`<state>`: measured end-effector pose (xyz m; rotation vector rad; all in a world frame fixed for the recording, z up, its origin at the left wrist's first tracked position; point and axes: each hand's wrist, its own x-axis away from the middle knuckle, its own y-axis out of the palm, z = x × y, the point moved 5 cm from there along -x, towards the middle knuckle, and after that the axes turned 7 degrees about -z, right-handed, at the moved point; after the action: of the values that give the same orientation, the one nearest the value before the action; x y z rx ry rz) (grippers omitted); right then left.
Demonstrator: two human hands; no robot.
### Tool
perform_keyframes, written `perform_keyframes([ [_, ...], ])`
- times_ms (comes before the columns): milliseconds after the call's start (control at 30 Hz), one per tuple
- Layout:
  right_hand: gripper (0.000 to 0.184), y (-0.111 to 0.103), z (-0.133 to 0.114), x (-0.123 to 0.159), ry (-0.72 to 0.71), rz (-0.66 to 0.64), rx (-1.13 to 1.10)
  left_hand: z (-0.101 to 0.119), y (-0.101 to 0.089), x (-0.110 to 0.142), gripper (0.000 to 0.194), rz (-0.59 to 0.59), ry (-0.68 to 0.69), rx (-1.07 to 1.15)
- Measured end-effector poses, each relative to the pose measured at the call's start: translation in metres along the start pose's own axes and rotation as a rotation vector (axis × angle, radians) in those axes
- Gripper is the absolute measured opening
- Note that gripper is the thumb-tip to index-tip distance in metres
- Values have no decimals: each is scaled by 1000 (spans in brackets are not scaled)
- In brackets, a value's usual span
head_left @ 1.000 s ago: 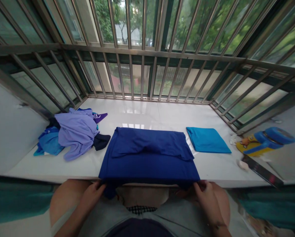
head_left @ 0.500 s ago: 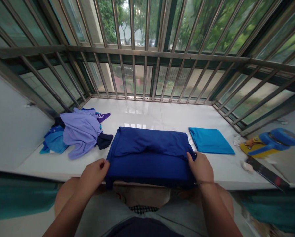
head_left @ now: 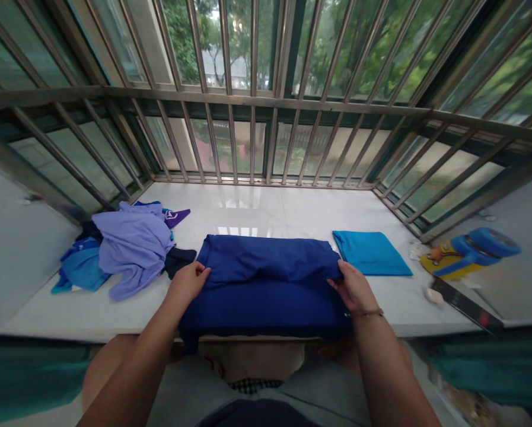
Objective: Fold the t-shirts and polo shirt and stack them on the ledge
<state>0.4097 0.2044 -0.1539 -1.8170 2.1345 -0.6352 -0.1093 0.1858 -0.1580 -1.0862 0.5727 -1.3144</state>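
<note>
Window sill of white polished stone (head_left: pixel 266 207), steel window bars (head_left: pixel 252 101) behind it, trees beyond. Dark blue cloth (head_left: pixel 266 296) lies folded in two layers at the middle of the sill, its near edge hanging slightly over the sill front. Compared with the frame half a second earlier, both hands sit further forward: they have moved from the cloth's outer edges to the line where the upper layer ends.

Left hand (head_left: pixel 187 283): palm down on the upper layer near its left end, fingers together and slightly spread from the thumb. Grip open and flat, resting on the cloth, no pinch seen.

Right hand (head_left: pixel 353 289): at the right end of the same layer edge, fingers (head_left: pixel 342 274) on the cloth and thumb side turned inward. Grip narrow; cannot tell whether it pinches the layer or only touches it. Thin dark cord bracelet (head_left: pixel 368 312) on this wrist.

Left of the cloth, just beside it: heaped lilac garment (head_left: pixel 132 246) with a turquoise-blue garment (head_left: pixel 81 270) under it and a navy piece (head_left: pixel 179 261) at its edge. Right, well clear of the right hand: flat folded turquoise cloth (head_left: pixel 371 253). Further right: blue-and-yellow plastic object (head_left: pixel 470 255).
</note>
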Motion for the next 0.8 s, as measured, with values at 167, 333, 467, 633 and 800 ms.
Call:
perform_keyframes([
  [167,31,-10,21,7,213,41,270,-18,4,-1,33,-43,11,137],
  [333,46,-10,1,19,175,166,651,-22,8,6,36,-8,-13,180],
  [467,43,7,-22,14,163,97,877,-19,10,12,37,68,0,149],
  [633,32,14,-33,9,208,70,969,-20,14,14,36,113,4,151],
  [800,35,18,-35,14,207,69,1010,-21,15,15,36,130,14,156],
])
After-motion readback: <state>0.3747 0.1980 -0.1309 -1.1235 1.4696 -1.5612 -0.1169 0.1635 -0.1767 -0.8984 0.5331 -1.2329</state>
